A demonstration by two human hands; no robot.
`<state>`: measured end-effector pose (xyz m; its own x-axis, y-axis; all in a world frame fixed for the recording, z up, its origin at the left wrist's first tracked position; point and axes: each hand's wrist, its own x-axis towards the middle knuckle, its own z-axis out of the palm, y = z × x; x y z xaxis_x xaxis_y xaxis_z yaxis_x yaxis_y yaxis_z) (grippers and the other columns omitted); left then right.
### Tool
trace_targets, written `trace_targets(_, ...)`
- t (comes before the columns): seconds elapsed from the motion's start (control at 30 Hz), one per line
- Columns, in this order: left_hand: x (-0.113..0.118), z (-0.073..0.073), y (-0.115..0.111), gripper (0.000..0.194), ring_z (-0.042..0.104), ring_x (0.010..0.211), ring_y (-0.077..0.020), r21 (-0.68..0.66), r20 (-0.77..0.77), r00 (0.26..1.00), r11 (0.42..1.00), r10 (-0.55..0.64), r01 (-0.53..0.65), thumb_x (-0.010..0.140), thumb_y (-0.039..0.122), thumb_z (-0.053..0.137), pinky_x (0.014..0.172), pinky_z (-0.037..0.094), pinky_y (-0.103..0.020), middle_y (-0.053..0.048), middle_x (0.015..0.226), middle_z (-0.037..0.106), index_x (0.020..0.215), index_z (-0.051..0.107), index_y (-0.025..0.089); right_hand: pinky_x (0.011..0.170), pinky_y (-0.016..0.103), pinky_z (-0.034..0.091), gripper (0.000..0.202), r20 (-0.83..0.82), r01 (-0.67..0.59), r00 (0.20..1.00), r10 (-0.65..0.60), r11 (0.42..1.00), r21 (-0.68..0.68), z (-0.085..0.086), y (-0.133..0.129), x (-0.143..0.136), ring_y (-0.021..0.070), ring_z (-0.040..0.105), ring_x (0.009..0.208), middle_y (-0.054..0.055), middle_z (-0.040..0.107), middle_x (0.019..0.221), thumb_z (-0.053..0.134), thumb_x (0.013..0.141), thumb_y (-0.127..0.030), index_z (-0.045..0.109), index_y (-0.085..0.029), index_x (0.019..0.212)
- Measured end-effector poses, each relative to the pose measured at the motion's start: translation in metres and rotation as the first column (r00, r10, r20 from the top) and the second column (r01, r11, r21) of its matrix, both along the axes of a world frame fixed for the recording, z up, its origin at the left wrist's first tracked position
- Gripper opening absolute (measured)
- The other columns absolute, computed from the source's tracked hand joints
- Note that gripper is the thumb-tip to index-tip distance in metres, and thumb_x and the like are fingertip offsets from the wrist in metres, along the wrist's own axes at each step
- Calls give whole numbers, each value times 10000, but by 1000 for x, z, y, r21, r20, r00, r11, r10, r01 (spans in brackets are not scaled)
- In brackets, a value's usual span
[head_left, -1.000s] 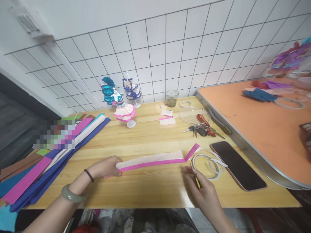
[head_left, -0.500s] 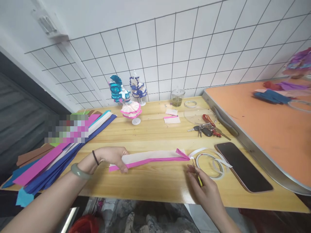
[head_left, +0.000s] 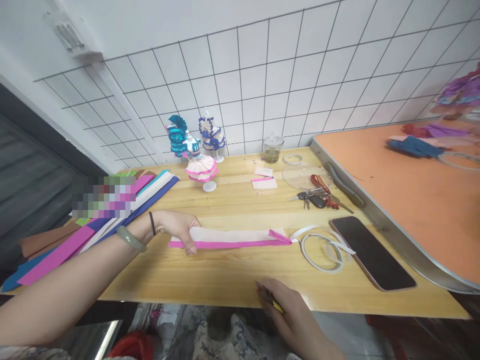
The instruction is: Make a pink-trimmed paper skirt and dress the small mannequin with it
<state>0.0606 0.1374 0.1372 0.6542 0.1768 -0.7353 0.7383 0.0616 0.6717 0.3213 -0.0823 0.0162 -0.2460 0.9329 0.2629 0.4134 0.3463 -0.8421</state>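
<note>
A long pale crepe paper strip with a pink edge (head_left: pixel 232 235) lies across the table. Its left end is pinched by my left hand (head_left: pixel 178 230), thumb on top. At the right end the pink edge is folded back, and white tape (head_left: pixel 296 239) runs from there to a tape roll (head_left: pixel 320 253). Near the table's front edge, apart from the strip, my right hand (head_left: pixel 290 307) is closed around a small yellow tool (head_left: pixel 277 306). Most of that tool is hidden by the fingers; its exact kind cannot be made out.
Coloured paper strips (head_left: pixel 56 252) are piled at the left. Small dress figures (head_left: pixel 202 167) stand behind. Keys (head_left: pixel 318 201), a lidded glass jar (head_left: pixel 272 150) and cut paper pieces (head_left: pixel 264 183) lie farther back. A phone (head_left: pixel 373 254) lies beside an orange board (head_left: pixel 408 200).
My right hand has moved left and toward me, away from the strip's taped end, still holding the yellow tool. My left hand keeps its pinch, and the strip lies straighter.
</note>
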Motion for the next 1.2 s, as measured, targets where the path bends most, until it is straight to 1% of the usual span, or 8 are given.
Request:
trace_targets(0.1,-2,9,3,186,620,516,-119,-22,-3,1000,1000,14,-14,561,275,812,496,495,-187,-15,584,694,649,704,152,756,262,502,219,-118,27,992,-40,993,-112,3,1,-8,174,651,862,64,693,944,480,864,-161,608,-211,1036)
trace_targets(0.2,-5,14,3,167,621,521,-109,-46,-22,999,999,25,-26,568,255,811,499,486,-165,-14,591,699,654,709,154,664,283,518,213,-342,44,924,-169,938,-344,5,3,-13,176,653,707,70,698,819,488,896,-322,642,-187,956)
trace_targets(0.33,-9,12,3,192,627,544,-100,-93,-33,998,994,61,-64,524,185,828,535,501,-155,2,621,709,680,718,167,764,365,545,345,-626,-92,647,-435,770,-631,5,8,-21,217,679,802,104,710,929,654,781,-439,680,-165,990)
trace_targets(0.47,-12,9,6,151,631,545,-100,-114,4,996,990,85,-84,568,189,806,537,512,-160,3,631,713,691,721,168,985,401,446,415,-706,-205,389,-591,692,-692,9,17,-30,262,628,1055,122,635,1201,787,658,-367,699,-169,1012)
trace_targets(0.63,-8,19,4,125,625,531,-106,-107,72,995,992,74,-66,593,182,790,521,513,-165,0,609,706,699,726,163,1048,403,389,433,-713,-221,244,-657,678,-701,18,26,-44,270,590,1124,124,608,1247,813,622,-301,693,-149,1009)
trace_targets(0.87,-2,32,-6,133,600,518,-90,-122,63,997,992,47,-39,573,189,802,506,491,-155,10,608,696,679,723,173,1060,402,383,376,-749,-151,60,-660,735,-661,30,39,-51,237,588,1132,38,672,1115,783,671,-273,687,-224,1032)
trace_targets(1.07,-10,28,-10,203,589,526,-82,-105,77,994,992,80,-71,506,150,825,534,496,-154,28,611,686,673,711,168,1037,400,421,388,-752,-77,39,-658,748,-659,33,45,-45,206,617,1065,2,687,989,781,672,-269,693,-248,1050)
trace_targets(1.2,-16,23,-12,159,581,516,-78,-87,62,992,991,109,-103,555,192,808,540,500,-156,27,592,673,672,704,164,1013,413,446,394,-729,-21,51,-683,729,-684,32,45,-43,197,627,1016,3,691,965,797,640,-265,706,-243,1023)
